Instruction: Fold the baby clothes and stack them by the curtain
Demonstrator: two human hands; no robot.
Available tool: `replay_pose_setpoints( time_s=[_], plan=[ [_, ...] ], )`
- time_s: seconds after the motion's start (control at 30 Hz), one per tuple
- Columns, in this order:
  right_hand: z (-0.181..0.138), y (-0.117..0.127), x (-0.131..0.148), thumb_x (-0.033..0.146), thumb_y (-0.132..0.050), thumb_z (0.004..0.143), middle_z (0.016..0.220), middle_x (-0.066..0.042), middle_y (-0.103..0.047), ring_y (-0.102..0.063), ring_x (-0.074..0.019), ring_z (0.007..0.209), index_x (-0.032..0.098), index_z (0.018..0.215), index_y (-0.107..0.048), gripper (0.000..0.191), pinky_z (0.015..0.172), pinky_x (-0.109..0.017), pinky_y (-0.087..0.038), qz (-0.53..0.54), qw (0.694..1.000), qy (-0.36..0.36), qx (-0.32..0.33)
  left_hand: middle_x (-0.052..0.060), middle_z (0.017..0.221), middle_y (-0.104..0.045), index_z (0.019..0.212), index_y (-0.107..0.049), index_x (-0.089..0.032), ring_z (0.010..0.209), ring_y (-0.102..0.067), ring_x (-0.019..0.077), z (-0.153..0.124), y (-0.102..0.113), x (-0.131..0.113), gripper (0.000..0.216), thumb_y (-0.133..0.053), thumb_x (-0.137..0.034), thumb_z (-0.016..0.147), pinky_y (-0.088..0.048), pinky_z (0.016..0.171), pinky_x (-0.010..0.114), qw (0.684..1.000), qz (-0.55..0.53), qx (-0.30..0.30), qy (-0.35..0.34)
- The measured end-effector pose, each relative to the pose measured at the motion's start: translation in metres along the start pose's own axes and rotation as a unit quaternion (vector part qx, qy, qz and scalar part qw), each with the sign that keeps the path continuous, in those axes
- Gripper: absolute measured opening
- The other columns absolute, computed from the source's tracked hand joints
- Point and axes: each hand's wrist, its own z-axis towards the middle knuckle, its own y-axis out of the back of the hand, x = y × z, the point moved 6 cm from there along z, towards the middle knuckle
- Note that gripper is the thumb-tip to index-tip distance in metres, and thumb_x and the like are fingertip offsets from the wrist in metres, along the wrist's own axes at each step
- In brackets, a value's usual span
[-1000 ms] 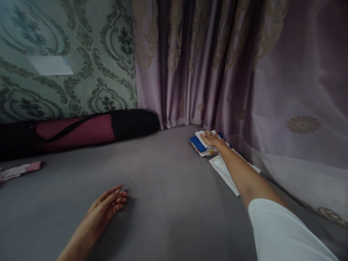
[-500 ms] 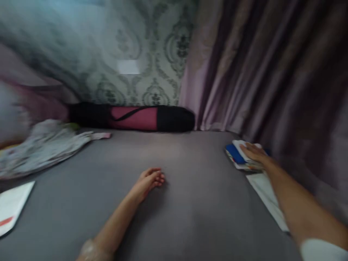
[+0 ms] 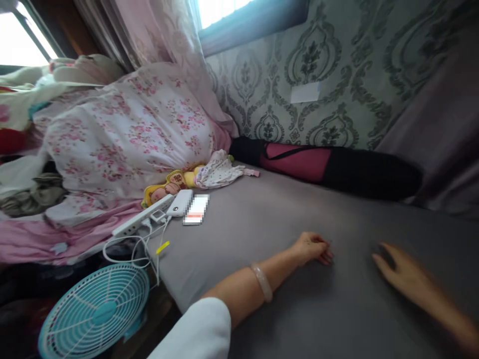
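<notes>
My left hand (image 3: 312, 248) hovers or rests near the middle of the grey sheet (image 3: 258, 227), its fingers loosely curled together and nothing seen in them. A pale bangle (image 3: 262, 282) circles that forearm. At the right, my right hand (image 3: 398, 269) is a little blurred over the sheet. Its thumb and fingers stand apart, with nothing between them. Left of my left hand lie a phone with a lit white screen (image 3: 196, 209) and a white power bank (image 3: 180, 203). A small patterned garment (image 3: 220, 170) is crumpled farther back.
A long black and pink bag (image 3: 295, 162) lies along the patterned wall. At the left are a white power strip (image 3: 142, 217) with cables, a yellow cushion-like toy (image 3: 164, 189) and a flowered cloth (image 3: 142, 129). A blue fan (image 3: 97, 311) stands below the bed's left edge.
My view has swung left, bringing the fan, power strip and flowered cloth in. My right hand has come off the folded cloth stack, which is out of view now. My left hand stays empty.
</notes>
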Motion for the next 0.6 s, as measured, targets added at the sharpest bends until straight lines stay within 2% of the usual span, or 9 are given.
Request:
replay_pose_setpoints(
  time_s=[0.03,0.1,0.17,0.23,0.27,0.33,0.43,0.53,0.6],
  plan=[
    [0.006,-0.024,0.014,0.054,-0.028,0.082,0.129,-0.027,-0.054,-0.052,-0.0376,0.122,0.011,0.133,-0.05,0.07,0.103,-0.051,-0.041,0.01,1.0,0.0,0.016,-0.001,0.056,-0.057,0.09,-0.06,-0.011,0.047,-0.057,0.0089,-0.001,0.003,-0.002,0.017,-0.044,-0.005,0.087,-0.05,0.055,0.023,1.0,0.016,0.018,0.011],
    [0.01,-0.062,0.04,0.056,-0.028,0.08,0.137,-0.021,-0.051,-0.046,-0.0363,0.129,0.015,0.131,-0.052,0.069,0.105,-0.057,-0.036,-0.006,0.999,0.001,0.032,0.0,0.059,-0.059,0.09,-0.062,-0.011,0.049,-0.057,0.0078,-0.005,0.023,-0.012,0.015,-0.047,-0.009,0.087,-0.049,0.055,0.021,0.997,0.066,0.026,0.016],
    [0.004,-0.081,0.06,0.057,-0.025,0.082,0.143,-0.018,-0.046,-0.039,-0.0362,0.134,0.016,0.13,-0.052,0.069,0.105,-0.064,-0.03,-0.032,0.999,0.006,0.041,0.001,0.065,-0.062,0.091,-0.063,-0.011,0.05,-0.056,0.0064,-0.013,0.062,-0.033,0.014,-0.051,-0.014,0.087,-0.047,0.055,0.019,0.988,0.147,-0.034,-0.014],
    [-0.005,-0.086,0.07,0.056,-0.02,0.085,0.145,-0.018,-0.043,-0.036,-0.0358,0.136,0.015,0.131,-0.053,0.07,0.106,-0.065,-0.026,-0.051,0.998,0.002,0.043,0.004,0.072,-0.066,0.096,-0.066,-0.01,0.056,-0.059,0.0074,-0.027,0.115,-0.062,0.018,-0.05,-0.014,0.087,-0.048,0.058,0.019,0.956,0.254,-0.136,-0.052],
    [-0.008,-0.086,0.072,0.055,-0.019,0.085,0.145,-0.018,-0.043,-0.035,-0.0355,0.136,0.015,0.131,-0.053,0.07,0.107,-0.064,-0.026,-0.056,0.998,-0.004,0.043,0.005,0.075,-0.068,0.096,-0.067,-0.011,0.06,-0.061,0.0088,-0.036,0.146,-0.079,0.019,-0.052,-0.014,0.086,-0.049,0.06,0.02,0.922,0.319,-0.208,-0.068],
    [-0.011,-0.084,0.074,0.054,-0.016,0.087,0.146,-0.018,-0.043,-0.035,-0.035,0.137,0.015,0.132,-0.053,0.07,0.107,-0.063,-0.026,-0.061,0.997,-0.014,0.044,0.01,0.084,-0.07,0.1,-0.067,-0.009,0.07,-0.064,0.0133,-0.056,0.204,-0.106,0.023,-0.051,-0.01,0.083,-0.05,0.067,0.024,0.884,0.36,-0.29,-0.069],
    [-0.013,-0.082,0.077,0.053,-0.012,0.089,0.147,-0.018,-0.041,-0.033,-0.0341,0.138,0.013,0.133,-0.052,0.072,0.109,-0.062,-0.024,-0.076,0.996,-0.013,0.039,0.017,0.103,-0.068,0.103,-0.066,-0.006,0.099,-0.062,0.0228,-0.088,0.286,-0.141,0.028,-0.051,-0.005,0.079,-0.046,0.085,0.032,0.813,0.408,-0.41,-0.072],
    [-0.016,-0.08,0.086,0.054,-0.011,0.089,0.146,-0.018,-0.041,-0.033,-0.0338,0.137,0.012,0.135,-0.051,0.073,0.109,-0.062,-0.023,-0.099,0.995,-0.001,0.021,0.022,0.119,-0.061,0.109,-0.063,-0.006,0.117,-0.052,0.0306,-0.12,0.346,-0.16,0.033,-0.051,-0.006,0.079,-0.04,0.094,0.038,0.74,0.443,-0.504,-0.057],
    [-0.018,-0.077,0.092,0.054,-0.012,0.09,0.146,-0.018,-0.042,-0.034,-0.034,0.137,0.011,0.136,-0.049,0.073,0.108,-0.062,-0.024,-0.111,0.994,0.008,0.009,0.024,0.124,-0.057,0.113,-0.061,-0.007,0.121,-0.048,0.0332,-0.134,0.373,-0.165,0.036,-0.052,-0.007,0.078,-0.038,0.096,0.04,0.704,0.46,-0.539,-0.044]
  ],
)
